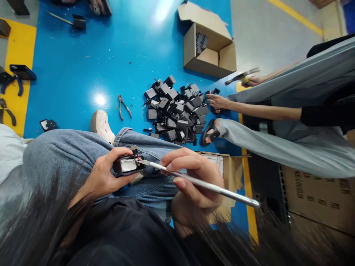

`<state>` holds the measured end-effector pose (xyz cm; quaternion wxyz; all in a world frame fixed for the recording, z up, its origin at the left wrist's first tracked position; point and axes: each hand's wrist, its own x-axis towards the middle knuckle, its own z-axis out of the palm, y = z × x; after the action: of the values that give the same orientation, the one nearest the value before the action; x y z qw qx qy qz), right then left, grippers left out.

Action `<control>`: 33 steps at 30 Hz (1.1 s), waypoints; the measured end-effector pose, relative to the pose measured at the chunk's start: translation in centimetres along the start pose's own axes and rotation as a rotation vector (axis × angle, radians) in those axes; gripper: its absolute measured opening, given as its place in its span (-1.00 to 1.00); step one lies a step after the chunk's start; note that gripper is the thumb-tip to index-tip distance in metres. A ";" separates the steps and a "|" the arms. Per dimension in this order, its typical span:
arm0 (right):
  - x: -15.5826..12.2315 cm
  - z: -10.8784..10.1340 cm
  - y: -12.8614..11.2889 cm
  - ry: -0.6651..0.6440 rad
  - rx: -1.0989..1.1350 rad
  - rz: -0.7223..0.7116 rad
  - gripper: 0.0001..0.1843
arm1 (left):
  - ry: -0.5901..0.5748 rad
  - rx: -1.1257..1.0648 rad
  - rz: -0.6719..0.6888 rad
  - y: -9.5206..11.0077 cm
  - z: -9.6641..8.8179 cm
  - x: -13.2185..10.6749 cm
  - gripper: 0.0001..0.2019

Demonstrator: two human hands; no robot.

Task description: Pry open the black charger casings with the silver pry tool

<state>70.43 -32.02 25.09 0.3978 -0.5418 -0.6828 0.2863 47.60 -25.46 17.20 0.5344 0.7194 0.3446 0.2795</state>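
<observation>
My left hand (107, 173) is closed around a small black power adapter (128, 164), held open side up above my jeans-clad knee, with a pale inner part and a red wire showing. My right hand (194, 177) grips a long silver craft knife (199, 183) like a pen. The blade tip touches the adapter's right edge.
A heap of black adapters (176, 111) lies on the blue floor ahead. Pliers (123, 107) lie left of it. An open cardboard box (210, 44) stands beyond. Another seated person's hand (217, 100) reaches to the heap from the right. A second box (226, 166) sits by my right hand.
</observation>
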 end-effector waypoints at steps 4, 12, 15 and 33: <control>-0.4 -1.8 -0.6 -0.085 -0.020 -0.043 -0.72 | -0.016 0.020 0.058 0.2 -0.4 0.2 -0.57; -1.0 -1.5 -1.5 -0.208 -0.088 -0.061 -0.81 | -0.030 0.075 0.106 0.6 -0.5 0.3 -0.59; -0.7 -0.9 -1.4 -0.229 -0.103 -0.069 -0.73 | -0.037 0.081 0.136 0.6 -0.5 0.3 -0.59; 0.1 0.2 -2.1 -0.253 -0.225 -0.044 -0.78 | -0.068 0.084 0.227 0.1 -0.7 0.4 -0.58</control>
<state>69.23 -32.46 26.72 0.2515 -0.5277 -0.7668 0.2651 47.34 -24.74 17.53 0.4801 0.7846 0.2539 0.2992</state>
